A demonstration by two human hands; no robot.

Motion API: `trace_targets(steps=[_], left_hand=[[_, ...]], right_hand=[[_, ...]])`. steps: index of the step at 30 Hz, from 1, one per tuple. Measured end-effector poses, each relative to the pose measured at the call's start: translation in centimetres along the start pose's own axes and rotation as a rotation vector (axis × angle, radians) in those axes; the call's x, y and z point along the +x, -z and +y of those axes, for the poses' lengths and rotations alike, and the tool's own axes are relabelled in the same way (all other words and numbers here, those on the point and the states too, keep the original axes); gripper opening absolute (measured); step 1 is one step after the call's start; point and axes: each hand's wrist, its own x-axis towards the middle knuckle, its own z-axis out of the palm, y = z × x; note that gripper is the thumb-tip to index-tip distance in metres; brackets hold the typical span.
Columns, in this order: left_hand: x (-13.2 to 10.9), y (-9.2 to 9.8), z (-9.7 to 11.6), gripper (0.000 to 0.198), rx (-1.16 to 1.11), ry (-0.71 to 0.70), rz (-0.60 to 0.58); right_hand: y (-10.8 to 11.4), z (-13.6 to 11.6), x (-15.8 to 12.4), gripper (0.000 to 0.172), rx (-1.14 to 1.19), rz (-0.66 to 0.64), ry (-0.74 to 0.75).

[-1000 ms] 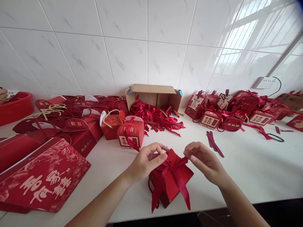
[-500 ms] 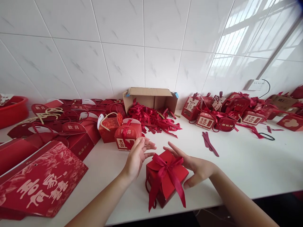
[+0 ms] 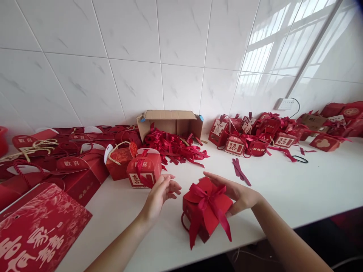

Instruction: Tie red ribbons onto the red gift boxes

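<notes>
A red gift box (image 3: 202, 211) with a petal-like folded top and a ribbon bow (image 3: 208, 198) is at the table's front edge. My right hand (image 3: 238, 194) is round its right side, the fingers behind and the thumb along the near side. Apart from the box, to its left, my left hand (image 3: 163, 192) is open and holds nothing, its fingers loosely bent. Just behind that hand stands a domed red box (image 3: 144, 168) with a ribbon across it, and an orange-red box (image 3: 119, 160) with a rope handle sits beside it.
An open cardboard box (image 3: 170, 115) spills red ribbons (image 3: 176, 145) at the wall. Dark red strips (image 3: 240, 172) lie right of centre. Finished-looking boxes (image 3: 261, 138) crowd the back right; many boxes and a flat printed bag (image 3: 42, 226) cover the left. A socket (image 3: 285, 104) is on the wall.
The view has turned to the right. The gift box has shifted right across the table with my right hand on it. My left hand has come away from the box.
</notes>
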Motion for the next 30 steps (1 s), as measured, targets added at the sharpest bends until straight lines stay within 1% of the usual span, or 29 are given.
trace_targets(steps=[2,4,5,6,7,8,10,11,12,13,14,15,16,17,18,19,20,21,23,24,26,28,30], left_hand=[[0.0,-0.2,-0.1,0.027,0.044,0.026,-0.017],[0.1,-0.3,-0.3,0.025,0.089,0.052,-0.033],[0.1,-0.3,-0.3,0.025,0.110,0.068,-0.039],[0.2,-0.4,-0.4,0.024,0.128,0.083,-0.045],[0.2,-0.4,-0.4,0.023,0.142,0.094,-0.050],[0.2,-0.4,-0.4,0.023,0.153,0.100,-0.054],[0.3,-0.5,-0.5,0.022,0.192,0.108,-0.066],[0.3,-0.5,-0.5,0.022,0.221,0.110,-0.080],[0.3,-0.5,-0.6,0.023,0.254,0.114,-0.097],[0.4,-0.5,-0.8,0.024,0.285,0.123,-0.113],[0.5,-0.5,-1.0,0.024,0.310,0.138,-0.129],[0.6,-0.5,-1.2,0.025,0.323,0.155,-0.140],[0.7,-0.5,-1.4,0.024,0.325,0.173,-0.145],[0.8,-0.4,-1.6,0.023,0.320,0.188,-0.144],[0.9,-0.4,-1.8,0.022,0.312,0.198,-0.142],[0.9,-0.3,-1.9,0.021,0.304,0.204,-0.140],[0.9,-0.3,-2.0,0.021,0.299,0.206,-0.138],[0.8,-0.3,-2.0,0.021,0.297,0.208,-0.136],[0.6,-0.3,-1.8,0.022,0.299,0.214,-0.137],[0.5,-0.3,-1.6,0.023,0.301,0.216,-0.141],[0.2,-0.3,-1.4,0.027,0.313,0.215,-0.160],[0.0,-0.2,-1.4,0.031,0.332,0.207,-0.180],[-0.1,-0.1,-1.6,0.033,0.355,0.202,-0.198]], right_hand=[[1.3,-0.2,-0.7,0.114,0.027,-0.058,-0.031],[2.7,-0.6,-1.6,0.112,0.044,-0.119,-0.121],[3.4,-0.8,-2.1,0.109,0.031,-0.115,-0.171],[3.9,-1.1,-2.8,0.104,0.006,-0.072,-0.216],[4.2,-1.4,-3.5,0.097,-0.024,0.019,-0.249],[4.3,-1.6,-4.3,0.088,-0.050,0.161,-0.268],[3.7,-1.8,-6.1,0.072,-0.076,0.543,-0.253],[2.8,-1.7,-7.0,0.066,-0.079,0.729,-0.222],[1.7,-1.3,-7.8,0.063,-0.084,0.873,-0.176],[0.3,-0.8,-8.5,0.063,-0.098,0.947,-0.133],[-1.3,-0.2,-8.8,0.065,-0.122,0.933,-0.107],[-2.9,0.5,-9.0,0.073,-0.160,0.835,-0.125],[-4.5,1.2,-8.8,0.086,-0.232,0.788,-0.162],[-6.0,1.8,-8.4,0.098,-0.320,0.762,-0.241],[-7.2,2.3,-7.8,0.109,-0.396,0.752,-0.337],[-8.1,2.6,-7.0,0.115,-0.449,0.767,-0.405],[-8.7,2.8,-6.2,0.119,-0.481,0.788,-0.441],[-9.0,2.8,-5.3,0.122,-0.487,0.810,-0.447],[-9.1,2.5,-3.9,0.122,-0.445,0.846,-0.390],[-8.8,2.3,-3.4,0.119,-0.417,0.845,-0.347],[-8.1,1.9,-3.3,0.107,-0.374,0.823,-0.275],[-7.0,1.8,-4.4,0.091,-0.350,0.808,-0.228],[-5.1,2.1,-6.5,0.082,-0.332,0.859,-0.204]])
